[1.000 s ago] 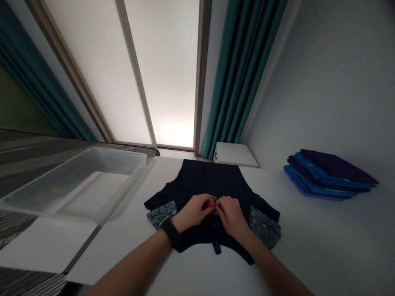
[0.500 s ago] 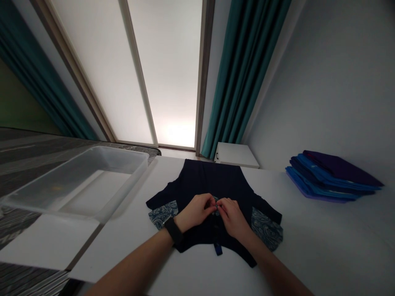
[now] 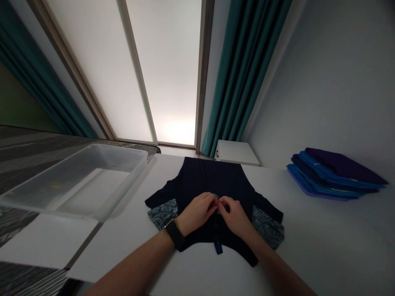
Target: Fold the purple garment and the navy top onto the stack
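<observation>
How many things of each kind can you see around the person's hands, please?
Hands (left hand, right hand): 2
Navy garment: 1
Black wristwatch: 1
Clear plastic bin: 1
Stack of folded blue and purple garments: 1
Total: 6

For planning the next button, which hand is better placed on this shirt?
Probably the left hand: it sits slightly closer to the buttons below both hands; the right hand is close too.

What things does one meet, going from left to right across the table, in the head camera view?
clear plastic bin → left hand → right hand → stack of folded blue and purple clothes
</observation>
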### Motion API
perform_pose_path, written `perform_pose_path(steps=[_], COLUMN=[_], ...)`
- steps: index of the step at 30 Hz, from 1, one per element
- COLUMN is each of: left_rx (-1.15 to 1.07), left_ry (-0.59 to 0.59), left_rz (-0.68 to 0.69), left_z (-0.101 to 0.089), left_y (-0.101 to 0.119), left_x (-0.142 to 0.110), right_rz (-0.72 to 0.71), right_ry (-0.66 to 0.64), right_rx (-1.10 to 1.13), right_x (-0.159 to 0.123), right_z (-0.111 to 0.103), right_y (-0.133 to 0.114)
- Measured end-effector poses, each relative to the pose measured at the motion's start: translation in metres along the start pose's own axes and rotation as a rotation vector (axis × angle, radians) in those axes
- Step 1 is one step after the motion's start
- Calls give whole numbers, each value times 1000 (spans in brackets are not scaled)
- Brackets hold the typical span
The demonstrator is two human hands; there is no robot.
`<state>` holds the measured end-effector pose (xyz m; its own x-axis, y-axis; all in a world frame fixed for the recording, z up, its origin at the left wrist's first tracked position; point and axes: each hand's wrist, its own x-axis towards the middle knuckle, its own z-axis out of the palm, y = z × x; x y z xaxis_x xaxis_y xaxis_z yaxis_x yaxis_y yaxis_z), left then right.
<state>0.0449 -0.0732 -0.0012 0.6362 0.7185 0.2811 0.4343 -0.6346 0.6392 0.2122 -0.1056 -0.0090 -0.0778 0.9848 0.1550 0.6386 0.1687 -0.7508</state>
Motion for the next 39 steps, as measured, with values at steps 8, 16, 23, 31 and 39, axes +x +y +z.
perform_pose_path(steps=[8,16,23,31,39], left_rx=[-71,-110,-35,108,-9], left_ry=[17,32,17,17,99], left_rz=[-43,-42,39,58,-20], left_z=[4,2,3,4,7], left_y=[0,1,3,5,-4], left_x=[0,1,-1,-2,4], right_rz=[11,-54,-54,-76,-162], right_ry=[25,62,38,27,26], right_rx=[-77,-137,-142,-103,-226], right_x=[0,0,0,0,-5], right_z=[4,4,2,0,-1], right_y=[3,4,6,7,5])
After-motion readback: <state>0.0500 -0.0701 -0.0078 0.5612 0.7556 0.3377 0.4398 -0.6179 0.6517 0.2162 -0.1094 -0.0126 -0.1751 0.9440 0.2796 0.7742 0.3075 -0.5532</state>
